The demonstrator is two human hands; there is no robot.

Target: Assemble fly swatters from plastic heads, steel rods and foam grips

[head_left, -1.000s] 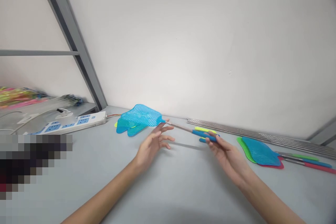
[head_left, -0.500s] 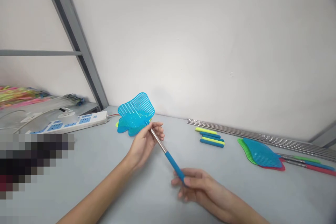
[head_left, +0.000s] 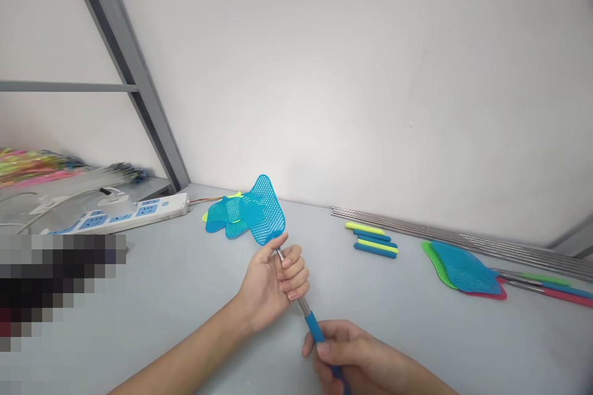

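Observation:
A blue fly swatter (head_left: 269,213) is in both my hands, tilted with its mesh head pointing away from me. My left hand (head_left: 273,281) wraps its fingers round the metal rod just below the head, thumb laid along it. Lower down, my right hand (head_left: 354,355) grips the blue handle sleeve (head_left: 314,327); the handle's end is partly hidden by the fingers. Behind the held head lie more swatter heads (head_left: 222,216), blue with some yellow-green, partly covered by it.
Loose blue and yellow handle sleeves (head_left: 375,241) lie right of centre. Metal rods (head_left: 445,237) run along the wall. Finished-looking swatters (head_left: 467,268) in green, blue and red lie at right. A power strip (head_left: 134,216) with cables stands left, near a grey metal post (head_left: 134,68).
The swatter has come down and toward me, its head turning more upright. My left hand has closed its fingers round the rod; my right hand has moved lower with the handle.

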